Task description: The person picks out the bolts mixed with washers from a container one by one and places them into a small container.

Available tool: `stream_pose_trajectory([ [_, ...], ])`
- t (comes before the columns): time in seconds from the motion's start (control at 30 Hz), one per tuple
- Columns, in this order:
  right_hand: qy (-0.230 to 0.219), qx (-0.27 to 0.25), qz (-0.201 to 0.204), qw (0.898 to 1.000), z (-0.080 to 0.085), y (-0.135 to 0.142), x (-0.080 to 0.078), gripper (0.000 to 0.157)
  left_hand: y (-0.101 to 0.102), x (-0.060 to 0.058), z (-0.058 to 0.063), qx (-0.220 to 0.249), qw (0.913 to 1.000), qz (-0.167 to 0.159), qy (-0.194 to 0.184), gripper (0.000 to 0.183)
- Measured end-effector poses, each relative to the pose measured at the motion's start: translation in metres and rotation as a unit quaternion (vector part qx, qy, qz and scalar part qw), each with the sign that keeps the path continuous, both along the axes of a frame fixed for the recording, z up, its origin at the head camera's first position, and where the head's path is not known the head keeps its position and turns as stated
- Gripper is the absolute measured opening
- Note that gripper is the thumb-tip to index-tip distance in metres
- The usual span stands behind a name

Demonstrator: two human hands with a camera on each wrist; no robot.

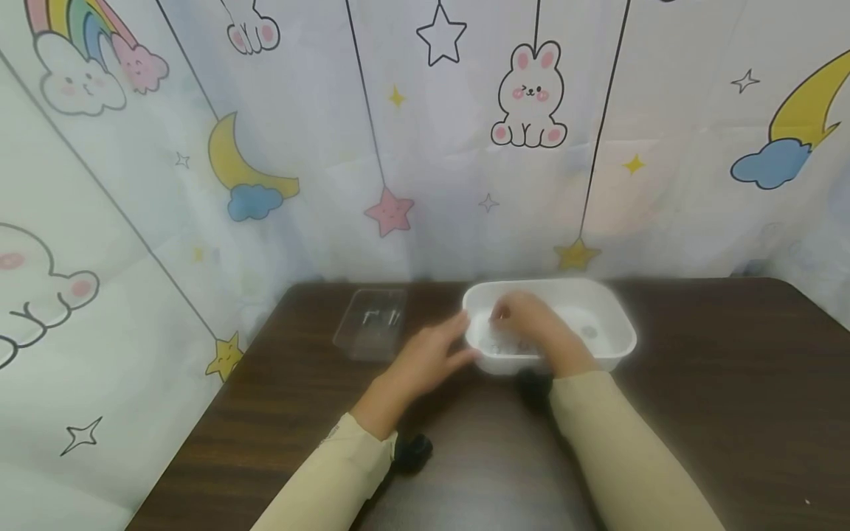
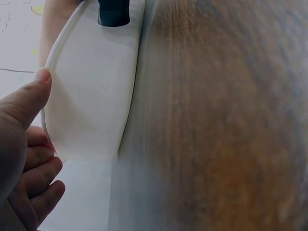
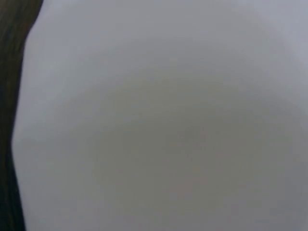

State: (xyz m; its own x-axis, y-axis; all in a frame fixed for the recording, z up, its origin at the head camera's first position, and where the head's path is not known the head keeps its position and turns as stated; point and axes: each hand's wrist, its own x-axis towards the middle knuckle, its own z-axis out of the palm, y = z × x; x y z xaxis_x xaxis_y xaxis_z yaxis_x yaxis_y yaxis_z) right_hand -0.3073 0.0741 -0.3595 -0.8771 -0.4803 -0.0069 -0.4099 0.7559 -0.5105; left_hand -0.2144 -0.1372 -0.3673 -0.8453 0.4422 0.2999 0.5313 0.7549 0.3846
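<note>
A white rectangular basin (image 1: 614, 324) stands towards the back of the dark table. My left hand (image 1: 428, 358) holds its left end, the thumb (image 2: 36, 94) against the rim and the other fingers (image 2: 45, 178) lightly bent around the corner. Inside the basin, at its left part, is my right hand (image 1: 531, 321) with the fingers bent downward; whether they pinch anything is hidden. A few small clear pieces (image 1: 494, 348) lie near those fingers, too blurred to name. A round translucent spot (image 1: 589, 332) shows on the basin floor further right. The right wrist view holds only the basin's blurred white surface (image 3: 163, 120).
To the left of the basin stands a clear plastic box (image 1: 348, 339), with bright marks in it that may be reflections. The brown wooden table (image 1: 717, 391) reaches back to a curtain (image 1: 451, 147) printed with rabbits, moons and stars. Dark wrist devices (image 1: 413, 453) sit below both sleeves.
</note>
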Motion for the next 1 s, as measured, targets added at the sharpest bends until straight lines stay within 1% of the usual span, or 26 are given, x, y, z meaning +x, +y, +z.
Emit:
stream_pose_trajectory([
  [0.07, 0.001, -0.006, 0.005, 1.000, -0.0001, -0.0006, -0.0012, 0.009, -0.0003, 0.0000, -0.0008, 0.000, 1.0000, 0.000, 0.003, 0.066],
  [0.13, -0.002, -0.015, 0.000, 1.000, -0.0004, -0.0010, -0.0022, 0.008, -0.0005, -0.0003, -0.0014, 0.000, 1.0000, 0.001, 0.002, 0.066],
  [0.23, 0.005, -0.027, -0.003, 1.000, -0.0010, -0.0010, -0.0029, 0.007, -0.0007, -0.0009, -0.0023, -0.002, 1.0000, 0.002, 0.001, 0.066],
  [0.43, 0.028, -0.062, -0.006, 0.998, -0.0018, -0.0008, -0.0028, 0.016, -0.0009, -0.0013, -0.0033, -0.005, 1.0000, 0.000, 0.005, 0.064],
  [0.53, 0.029, -0.074, -0.007, 0.997, -0.0003, -0.0002, -0.0022, 0.020, -0.0007, -0.0011, -0.0033, -0.003, 0.9999, -0.002, 0.011, 0.063],
  [0.6, 0.023, -0.079, -0.009, 0.997, 0.0011, 0.0002, -0.0014, 0.022, -0.0005, -0.0007, -0.0034, -0.004, 0.9999, -0.002, 0.013, 0.062],
  [0.77, 0.031, -0.086, -0.003, 0.996, 0.0026, 0.0002, -0.0007, 0.024, 0.0003, 0.0004, -0.0024, -0.003, 1.0000, 0.001, 0.009, 0.063],
  [1.0, 0.052, -0.086, 0.004, 0.995, 0.0007, -0.0014, -0.0027, 0.019, 0.0007, 0.0004, -0.0011, -0.005, 1.0000, 0.007, 0.002, 0.064],
])
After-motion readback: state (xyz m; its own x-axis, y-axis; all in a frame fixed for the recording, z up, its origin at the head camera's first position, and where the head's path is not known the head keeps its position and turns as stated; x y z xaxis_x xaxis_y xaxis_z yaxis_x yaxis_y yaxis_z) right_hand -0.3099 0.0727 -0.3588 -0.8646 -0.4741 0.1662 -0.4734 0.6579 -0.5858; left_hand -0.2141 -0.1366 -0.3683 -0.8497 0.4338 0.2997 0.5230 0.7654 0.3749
